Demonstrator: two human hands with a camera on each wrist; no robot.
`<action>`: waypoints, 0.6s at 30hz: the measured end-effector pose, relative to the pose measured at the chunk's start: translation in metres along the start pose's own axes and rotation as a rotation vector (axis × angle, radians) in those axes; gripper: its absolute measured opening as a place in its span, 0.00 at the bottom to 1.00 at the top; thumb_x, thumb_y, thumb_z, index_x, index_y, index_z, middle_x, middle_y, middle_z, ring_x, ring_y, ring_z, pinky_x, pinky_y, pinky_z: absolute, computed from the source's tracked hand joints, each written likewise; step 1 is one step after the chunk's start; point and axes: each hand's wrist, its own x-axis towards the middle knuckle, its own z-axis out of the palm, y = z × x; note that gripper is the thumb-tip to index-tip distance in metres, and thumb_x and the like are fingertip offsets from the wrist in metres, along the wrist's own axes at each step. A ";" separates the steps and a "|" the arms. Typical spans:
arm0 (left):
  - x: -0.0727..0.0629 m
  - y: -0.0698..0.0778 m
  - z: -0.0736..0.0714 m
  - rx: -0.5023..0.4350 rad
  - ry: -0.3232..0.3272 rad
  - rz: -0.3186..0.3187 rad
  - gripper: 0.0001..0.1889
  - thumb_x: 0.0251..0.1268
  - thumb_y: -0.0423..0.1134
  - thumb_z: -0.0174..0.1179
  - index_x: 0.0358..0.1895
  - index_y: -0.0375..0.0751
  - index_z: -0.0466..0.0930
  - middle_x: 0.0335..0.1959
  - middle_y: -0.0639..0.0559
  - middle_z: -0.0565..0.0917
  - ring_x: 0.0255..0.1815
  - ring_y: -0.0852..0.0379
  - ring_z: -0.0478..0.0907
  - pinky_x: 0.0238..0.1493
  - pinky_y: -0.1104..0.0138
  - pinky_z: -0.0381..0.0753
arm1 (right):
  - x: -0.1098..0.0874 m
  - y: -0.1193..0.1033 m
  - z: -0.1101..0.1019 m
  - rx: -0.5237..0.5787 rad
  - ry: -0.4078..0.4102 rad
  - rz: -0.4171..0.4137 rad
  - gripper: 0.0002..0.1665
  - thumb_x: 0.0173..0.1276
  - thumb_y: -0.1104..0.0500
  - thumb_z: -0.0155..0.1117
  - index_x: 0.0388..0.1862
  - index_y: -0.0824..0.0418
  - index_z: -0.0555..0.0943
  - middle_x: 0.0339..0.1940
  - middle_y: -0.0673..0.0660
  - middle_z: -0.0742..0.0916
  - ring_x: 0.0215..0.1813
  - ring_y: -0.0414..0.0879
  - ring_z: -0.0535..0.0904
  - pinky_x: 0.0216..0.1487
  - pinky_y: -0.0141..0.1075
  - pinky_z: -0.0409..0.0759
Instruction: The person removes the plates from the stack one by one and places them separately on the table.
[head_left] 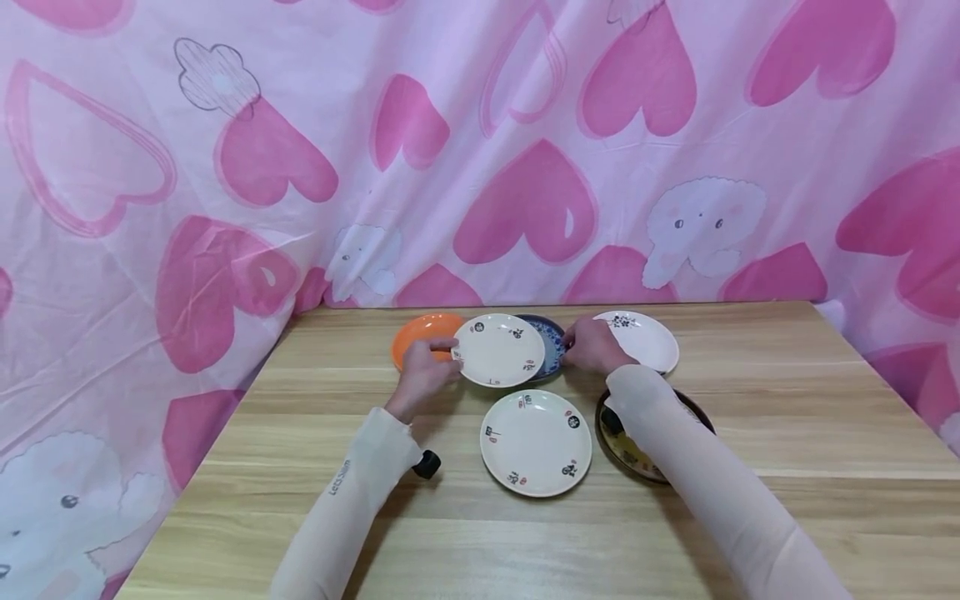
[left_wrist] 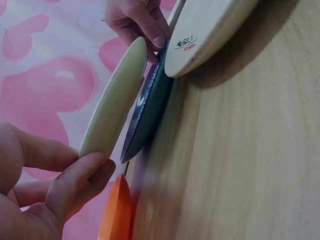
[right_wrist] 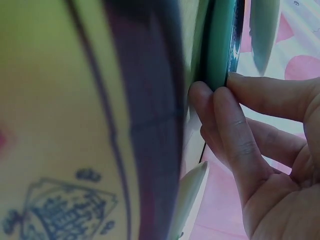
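My left hand point(head_left: 426, 372) pinches the left rim of a cream plate point(head_left: 498, 350) with small dark and red motifs. In the left wrist view this plate point(left_wrist: 112, 105) is raised and tilted, apart from the blue plate point(left_wrist: 147, 112) behind it. With thumb and fingers my right hand point(head_left: 596, 346) pinches the right rim of that blue patterned plate point(head_left: 553, 350), partly hidden under the cream one. Its green underside shows in the right wrist view, between the fingertips point(right_wrist: 227, 100). An orange plate point(head_left: 420, 327) lies beside my left hand, partly covered by the raised plate.
Nearer me on the wooden table point(head_left: 487, 550) sits a second cream plate point(head_left: 536, 443). A dark-rimmed yellowish plate point(head_left: 630, 454) lies under my right forearm. Behind the right hand is a white plate point(head_left: 648, 340) with a dark floral print. A pink heart-patterned cloth point(head_left: 525, 208) hangs behind the table.
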 end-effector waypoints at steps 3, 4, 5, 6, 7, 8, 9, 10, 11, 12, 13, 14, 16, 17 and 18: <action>-0.004 -0.001 -0.005 -0.020 -0.012 0.008 0.23 0.57 0.29 0.65 0.59 0.36 0.82 0.60 0.42 0.83 0.60 0.50 0.75 0.57 0.61 0.82 | -0.001 0.001 -0.001 0.002 -0.002 0.005 0.23 0.62 0.63 0.71 0.56 0.69 0.83 0.55 0.67 0.87 0.59 0.61 0.81 0.65 0.52 0.78; -0.006 -0.002 -0.008 -0.030 -0.014 0.012 0.23 0.57 0.28 0.65 0.59 0.36 0.82 0.60 0.41 0.83 0.60 0.49 0.75 0.56 0.62 0.83 | -0.001 0.001 -0.001 0.004 -0.004 0.006 0.23 0.62 0.63 0.71 0.56 0.69 0.83 0.55 0.68 0.87 0.59 0.61 0.81 0.65 0.52 0.78; -0.008 -0.004 -0.010 -0.036 -0.015 0.017 0.23 0.57 0.28 0.65 0.59 0.35 0.81 0.60 0.40 0.82 0.61 0.48 0.75 0.54 0.63 0.84 | -0.001 0.002 -0.001 0.004 -0.006 0.007 0.23 0.62 0.63 0.71 0.56 0.69 0.83 0.55 0.68 0.87 0.60 0.61 0.81 0.65 0.52 0.77; -0.009 -0.005 -0.013 -0.043 -0.019 0.022 0.23 0.57 0.28 0.65 0.59 0.34 0.81 0.60 0.39 0.82 0.60 0.47 0.76 0.53 0.64 0.85 | -0.002 0.002 -0.001 0.004 -0.005 0.008 0.23 0.62 0.63 0.71 0.56 0.69 0.83 0.55 0.68 0.87 0.60 0.61 0.80 0.66 0.52 0.77; -0.011 -0.007 -0.016 -0.045 -0.022 0.029 0.23 0.57 0.28 0.65 0.59 0.33 0.81 0.61 0.38 0.82 0.58 0.46 0.78 0.51 0.65 0.85 | -0.002 0.001 -0.001 0.009 -0.006 0.011 0.23 0.62 0.63 0.71 0.56 0.69 0.83 0.55 0.68 0.87 0.60 0.61 0.80 0.66 0.52 0.77; -0.012 -0.008 -0.019 -0.048 -0.021 0.026 0.23 0.58 0.28 0.65 0.59 0.33 0.81 0.61 0.38 0.82 0.59 0.47 0.77 0.49 0.66 0.85 | -0.002 0.001 -0.001 0.013 -0.005 0.013 0.23 0.62 0.63 0.71 0.56 0.69 0.83 0.54 0.67 0.87 0.60 0.61 0.80 0.66 0.52 0.77; -0.013 -0.010 -0.021 -0.056 -0.025 0.020 0.23 0.58 0.28 0.65 0.59 0.33 0.81 0.61 0.38 0.81 0.57 0.47 0.79 0.48 0.67 0.85 | -0.002 0.001 -0.002 0.016 -0.005 0.013 0.23 0.62 0.64 0.71 0.55 0.69 0.83 0.54 0.67 0.87 0.60 0.61 0.80 0.66 0.52 0.77; -0.014 -0.011 -0.024 -0.058 -0.028 0.010 0.23 0.58 0.28 0.65 0.59 0.34 0.81 0.62 0.39 0.81 0.55 0.47 0.79 0.47 0.68 0.86 | -0.002 0.001 -0.002 0.021 -0.004 0.014 0.22 0.61 0.64 0.71 0.55 0.69 0.83 0.54 0.67 0.87 0.60 0.61 0.80 0.66 0.52 0.77; -0.015 -0.013 -0.027 -0.056 -0.031 -0.002 0.23 0.59 0.29 0.65 0.60 0.34 0.81 0.62 0.39 0.81 0.55 0.48 0.80 0.46 0.68 0.86 | -0.002 0.001 -0.002 0.021 -0.006 0.012 0.22 0.61 0.64 0.71 0.55 0.69 0.83 0.54 0.68 0.87 0.60 0.61 0.80 0.66 0.52 0.77; -0.016 -0.015 -0.030 -0.056 -0.037 -0.011 0.23 0.59 0.28 0.65 0.60 0.34 0.80 0.63 0.39 0.80 0.52 0.48 0.81 0.45 0.68 0.86 | -0.002 0.001 -0.002 0.021 -0.006 0.009 0.22 0.61 0.64 0.71 0.55 0.69 0.83 0.54 0.68 0.87 0.60 0.61 0.80 0.65 0.52 0.77; -0.016 -0.016 -0.032 -0.048 -0.039 -0.019 0.22 0.60 0.29 0.65 0.60 0.34 0.80 0.63 0.39 0.80 0.52 0.49 0.81 0.45 0.68 0.87 | -0.001 0.001 -0.002 0.021 -0.007 0.006 0.22 0.61 0.64 0.71 0.55 0.70 0.83 0.54 0.68 0.87 0.59 0.61 0.80 0.65 0.52 0.77; -0.017 -0.018 -0.034 -0.038 -0.039 -0.029 0.22 0.60 0.29 0.65 0.60 0.35 0.81 0.63 0.39 0.80 0.53 0.50 0.80 0.45 0.69 0.87 | -0.001 0.001 -0.002 0.017 -0.007 0.003 0.22 0.62 0.64 0.71 0.55 0.70 0.83 0.54 0.68 0.87 0.59 0.61 0.80 0.65 0.52 0.77; -0.019 -0.021 -0.039 -0.016 -0.046 -0.039 0.22 0.60 0.29 0.65 0.60 0.36 0.81 0.62 0.39 0.79 0.51 0.51 0.80 0.44 0.69 0.87 | -0.001 0.001 -0.002 0.016 -0.008 0.002 0.22 0.62 0.64 0.71 0.55 0.70 0.83 0.54 0.68 0.87 0.59 0.61 0.80 0.65 0.52 0.78; -0.019 -0.022 -0.041 -0.010 -0.052 -0.037 0.22 0.60 0.28 0.64 0.60 0.36 0.80 0.62 0.39 0.79 0.50 0.52 0.80 0.44 0.69 0.87 | -0.001 0.001 -0.002 0.016 -0.010 0.003 0.22 0.62 0.64 0.71 0.55 0.70 0.83 0.54 0.68 0.87 0.59 0.61 0.80 0.65 0.52 0.78; -0.020 -0.024 -0.042 -0.007 -0.055 -0.032 0.22 0.60 0.28 0.64 0.60 0.35 0.80 0.62 0.38 0.79 0.48 0.52 0.81 0.43 0.69 0.87 | -0.001 0.001 -0.002 0.023 -0.011 0.008 0.22 0.62 0.64 0.71 0.55 0.70 0.83 0.54 0.68 0.87 0.59 0.61 0.80 0.65 0.52 0.78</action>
